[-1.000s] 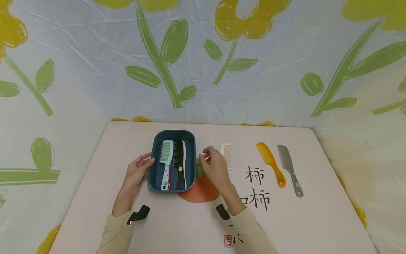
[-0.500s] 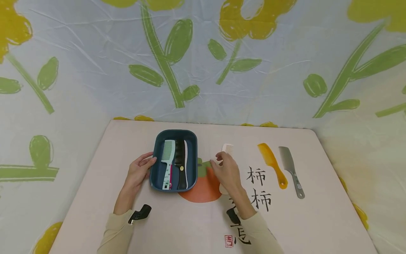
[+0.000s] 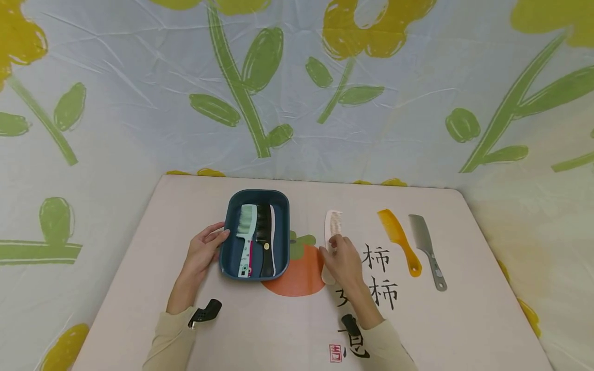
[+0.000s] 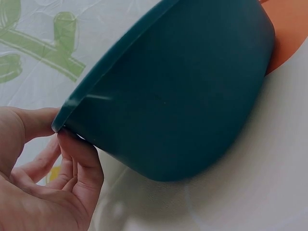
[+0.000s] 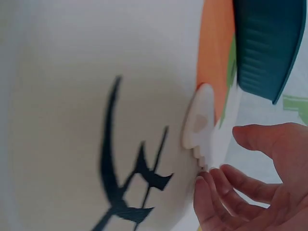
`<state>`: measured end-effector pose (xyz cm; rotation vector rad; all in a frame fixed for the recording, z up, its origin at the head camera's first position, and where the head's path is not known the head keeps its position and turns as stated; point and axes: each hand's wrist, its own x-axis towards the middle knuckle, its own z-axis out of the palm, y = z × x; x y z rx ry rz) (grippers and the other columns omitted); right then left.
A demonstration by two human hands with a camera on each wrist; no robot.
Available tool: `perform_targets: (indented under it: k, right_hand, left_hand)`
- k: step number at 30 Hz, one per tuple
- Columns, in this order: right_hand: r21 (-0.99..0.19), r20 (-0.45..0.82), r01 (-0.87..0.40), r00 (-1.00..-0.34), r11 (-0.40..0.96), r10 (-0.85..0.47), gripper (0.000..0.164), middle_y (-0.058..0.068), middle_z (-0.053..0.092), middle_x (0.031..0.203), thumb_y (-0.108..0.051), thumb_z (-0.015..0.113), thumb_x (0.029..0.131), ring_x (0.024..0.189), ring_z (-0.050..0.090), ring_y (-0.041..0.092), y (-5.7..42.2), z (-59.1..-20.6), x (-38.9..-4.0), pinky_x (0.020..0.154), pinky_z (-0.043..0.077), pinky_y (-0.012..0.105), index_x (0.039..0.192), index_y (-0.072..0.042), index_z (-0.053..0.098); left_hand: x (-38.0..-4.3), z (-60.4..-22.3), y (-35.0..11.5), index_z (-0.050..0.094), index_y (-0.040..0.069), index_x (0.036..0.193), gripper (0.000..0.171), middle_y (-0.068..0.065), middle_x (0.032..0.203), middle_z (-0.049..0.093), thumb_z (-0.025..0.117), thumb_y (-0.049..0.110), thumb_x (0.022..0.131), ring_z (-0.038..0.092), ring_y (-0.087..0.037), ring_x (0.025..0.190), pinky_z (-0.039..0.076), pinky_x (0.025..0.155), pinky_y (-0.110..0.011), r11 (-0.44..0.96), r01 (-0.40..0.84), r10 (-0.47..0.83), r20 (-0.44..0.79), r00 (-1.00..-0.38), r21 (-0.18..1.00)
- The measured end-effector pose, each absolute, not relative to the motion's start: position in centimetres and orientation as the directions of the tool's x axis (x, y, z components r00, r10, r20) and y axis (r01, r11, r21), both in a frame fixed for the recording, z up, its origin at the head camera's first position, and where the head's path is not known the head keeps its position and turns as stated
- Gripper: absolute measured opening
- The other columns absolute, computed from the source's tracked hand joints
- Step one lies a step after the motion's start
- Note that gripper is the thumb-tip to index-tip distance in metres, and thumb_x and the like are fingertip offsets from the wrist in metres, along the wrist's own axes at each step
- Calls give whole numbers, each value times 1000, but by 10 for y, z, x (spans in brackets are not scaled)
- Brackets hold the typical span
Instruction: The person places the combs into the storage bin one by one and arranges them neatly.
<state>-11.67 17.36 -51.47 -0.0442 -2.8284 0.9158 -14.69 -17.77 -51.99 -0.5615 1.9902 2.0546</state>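
Note:
My left hand [image 3: 202, 250] pinches the left rim of a dark blue plastic tub [image 3: 256, 196], thumb and fingers meeting at its edge in the left wrist view. Inside the tub lie a mint-green comb [image 3: 247, 219] and a black comb with a white strip [image 3: 264, 232] beside it. Over the middle of a pale cream comb [image 3: 332, 219] is my right hand [image 3: 347, 263]. In the right wrist view, the thumb [image 5: 257, 137] stands apart from the comb, while the fingertips are right at its toothed edge. The hand hides part of the comb.
To the right lie a yellow comb [image 3: 394, 234] and a grey comb [image 3: 422, 237], both with handles toward the front. The pale tabletop [image 3: 260, 330] carries a printed orange persimmon [image 3: 297, 281] and black characters. A flowered cloth [image 3: 394, 113] hangs behind the table.
My right hand has moved from beside the tub rightward and toward the front, coming over the cream comb. My left hand has stayed at the tub's rim.

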Motion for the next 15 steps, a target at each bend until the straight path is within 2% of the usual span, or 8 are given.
perform_targets:
  k: [10,15]
  right_hand:
    - [-586,102,2,-992,810,77,33,16,59,89,-13,81,87,74,54,26,177,-519,-112,64,47,37,104,6,61]
    - [-589,83,17,-993,808,81,30,17,60,87,-10,77,87,74,55,27,177,-519,-112,63,49,38,104,7,60]
  left_hand:
    - [-147,-522,-178,57,14,143,53,-10,125,65,74,31,97,69,-13,96,58,78,-25,-75,-413,-97,-419,-903,907]
    - [-147,-522,-178,58,15,143,53,-9,125,65,75,33,96,69,-13,96,58,78,-24,-69,-419,-99,-424,-900,906]
